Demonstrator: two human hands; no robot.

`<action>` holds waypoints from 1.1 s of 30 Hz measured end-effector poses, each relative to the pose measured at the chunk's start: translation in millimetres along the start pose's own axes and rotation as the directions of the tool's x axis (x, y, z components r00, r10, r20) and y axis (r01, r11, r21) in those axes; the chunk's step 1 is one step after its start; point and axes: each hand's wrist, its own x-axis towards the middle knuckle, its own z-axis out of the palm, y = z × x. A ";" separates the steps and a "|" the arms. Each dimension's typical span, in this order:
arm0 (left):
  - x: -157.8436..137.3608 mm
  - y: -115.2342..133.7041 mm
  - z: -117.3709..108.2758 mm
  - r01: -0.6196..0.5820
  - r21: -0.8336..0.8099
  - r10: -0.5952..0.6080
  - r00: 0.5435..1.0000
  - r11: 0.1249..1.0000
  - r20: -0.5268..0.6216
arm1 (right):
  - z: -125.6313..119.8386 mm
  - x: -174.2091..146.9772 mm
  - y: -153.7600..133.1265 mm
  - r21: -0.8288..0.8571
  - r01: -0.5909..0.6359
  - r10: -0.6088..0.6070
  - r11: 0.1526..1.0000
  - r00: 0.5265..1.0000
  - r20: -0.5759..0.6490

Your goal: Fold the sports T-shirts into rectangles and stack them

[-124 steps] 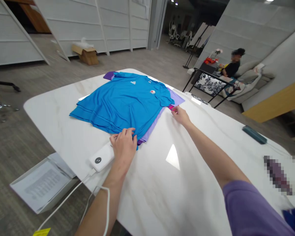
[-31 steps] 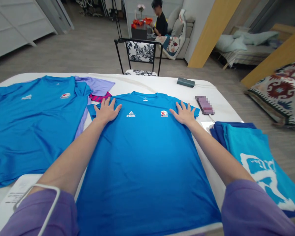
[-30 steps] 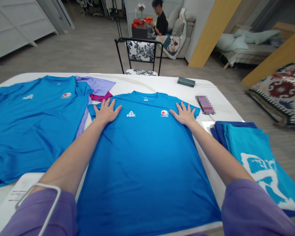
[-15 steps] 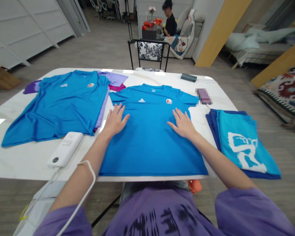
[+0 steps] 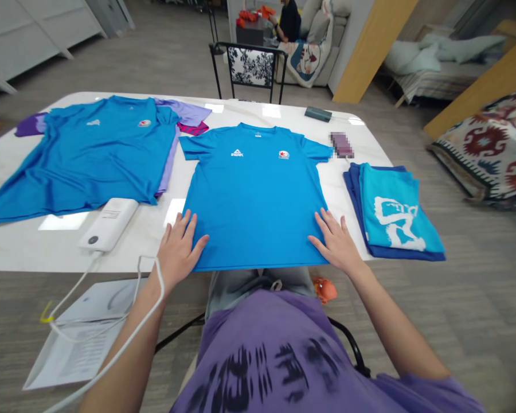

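Observation:
A blue T-shirt (image 5: 258, 195) with a white logo and a round badge lies spread flat on the white table, its collar away from me and its hem along the near edge. My left hand (image 5: 179, 244) rests at its lower left side, fingers stretched out. At the lower right side is my right hand (image 5: 337, 241), also flat with fingers apart. Neither hand grips the cloth. A second blue T-shirt (image 5: 98, 155) lies rumpled to the left, over purple and pink clothes.
Folded blue and turquoise shirts (image 5: 393, 212) are stacked on the right. A white power bank (image 5: 109, 225) with a white cable (image 5: 131, 332) lies at left, the cable crossing my left forearm. A phone (image 5: 341, 145), a dark case (image 5: 318, 114) and a chair (image 5: 251, 67) are farther off. A person (image 5: 288, 22) sits beyond.
Both hands have slid from the shirt's chest area toward me, down to its lower sides. The shirt lies smooth, and the view has tilted downward.

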 end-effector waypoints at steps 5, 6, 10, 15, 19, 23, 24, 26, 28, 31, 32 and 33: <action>-9.3 -1.1 6.4 0.043 0.029 -0.044 0.999 0.999 0.022 | 7.4 -5.2 4.6 0.031 -0.048 0.047 0.998 0.999 0.024; -9.5 0.1 6.9 0.047 0.032 -0.047 0.999 0.998 0.017 | 7.7 -4.9 4.4 0.037 -0.054 0.054 0.998 0.998 0.019; -8.9 4.8 5.8 0.059 0.031 -0.059 0.998 0.998 0.006 | 6.3 -3.8 2.0 0.074 -0.085 0.086 0.994 0.996 -0.010; -9.0 6.0 4.5 0.056 0.035 -0.056 0.998 0.998 -0.006 | 6.4 -4.0 2.6 0.105 -0.082 0.087 0.991 0.995 -0.040; -9.3 6.7 4.6 0.054 0.030 -0.053 0.998 0.998 -0.016 | 6.3 -3.6 3.4 0.106 -0.094 0.097 0.990 0.995 -0.027; -9.5 8.5 5.1 0.062 0.033 -0.061 0.998 0.998 -0.022 | 5.4 -2.9 3.3 0.103 -0.099 0.101 0.990 0.995 -0.016; -9.6 8.8 5.2 0.063 0.038 -0.063 0.998 0.997 -0.022 | 5.3 -2.8 3.3 0.105 -0.098 0.101 0.990 0.995 -0.017; -9.8 8.6 5.4 0.063 0.045 -0.062 0.998 0.997 -0.021 | 5.4 -2.8 3.6 0.107 -0.097 0.099 0.990 0.995 -0.018; -10.0 6.9 5.6 0.062 0.043 -0.061 0.998 0.997 -0.019 | 5.5 -3.2 4.2 0.104 -0.095 0.097 0.990 0.995 -0.016; -10.1 1.4 6.5 0.056 0.033 -0.056 0.998 0.998 -0.006 | 5.2 -4.6 5.7 0.068 -0.084 0.084 0.994 0.996 0.001; -10.1 -0.7 6.9 0.052 0.030 -0.052 0.999 0.998 0.003 | 4.9 -5.2 6.2 0.047 -0.078 0.078 0.996 0.997 0.011; -10.1 -2.6 7.4 0.048 0.029 -0.049 0.999 0.998 0.011 | 4.5 -6.0 6.7 0.025 -0.074 0.074 0.997 0.997 0.021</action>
